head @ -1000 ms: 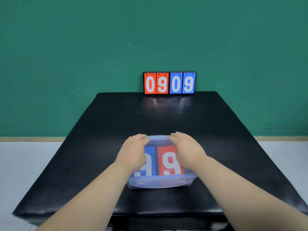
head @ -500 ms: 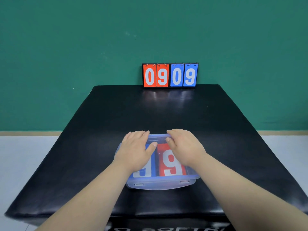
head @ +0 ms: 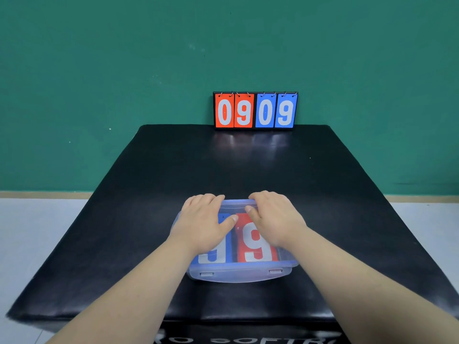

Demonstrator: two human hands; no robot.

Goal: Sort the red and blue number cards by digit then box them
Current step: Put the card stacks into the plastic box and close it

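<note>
A translucent plastic box (head: 238, 274) with its lid on sits near the front of the black table (head: 149, 194). Through the lid show a blue card with a 9 (head: 224, 254) and a red card with a 9 (head: 258, 244), side by side. My left hand (head: 203, 222) lies palm-down on the lid's left half, fingers over the far edge, thumb stretched toward the middle. My right hand (head: 275, 217) lies on the right half, fingers curled over the far rim. Both press on the lid.
A flip scoreboard (head: 255, 111) stands at the table's far edge against the green wall, showing red 0 9 and blue 0 9. Grey floor lies on both sides of the table.
Both hands have stayed on the lid; my left thumb has spread out toward the middle. The camera has tilted, so the scene sits lower in view.
</note>
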